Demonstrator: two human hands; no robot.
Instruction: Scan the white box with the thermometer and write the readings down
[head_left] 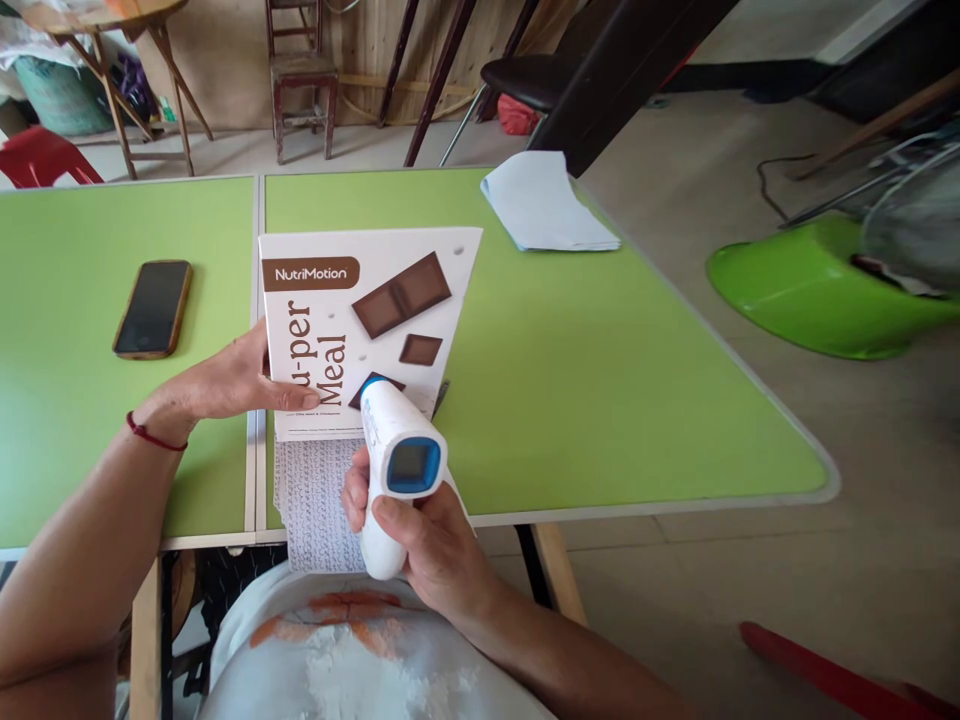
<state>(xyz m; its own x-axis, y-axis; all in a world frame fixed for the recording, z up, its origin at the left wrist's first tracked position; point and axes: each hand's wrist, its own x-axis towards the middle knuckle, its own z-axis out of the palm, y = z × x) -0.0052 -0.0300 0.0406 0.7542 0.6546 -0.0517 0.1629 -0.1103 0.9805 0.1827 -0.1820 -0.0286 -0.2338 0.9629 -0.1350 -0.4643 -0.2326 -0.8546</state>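
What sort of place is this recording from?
Probably a room in a home, though I can't be sure: a wooden chair and a small wooden table stand at the back, and a phone lies on the green table.

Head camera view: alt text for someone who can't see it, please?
A person's right hand points a white, thermometer-like device at a NutriMotion box held in the left hand. A phone and folded paper lie on the green table.
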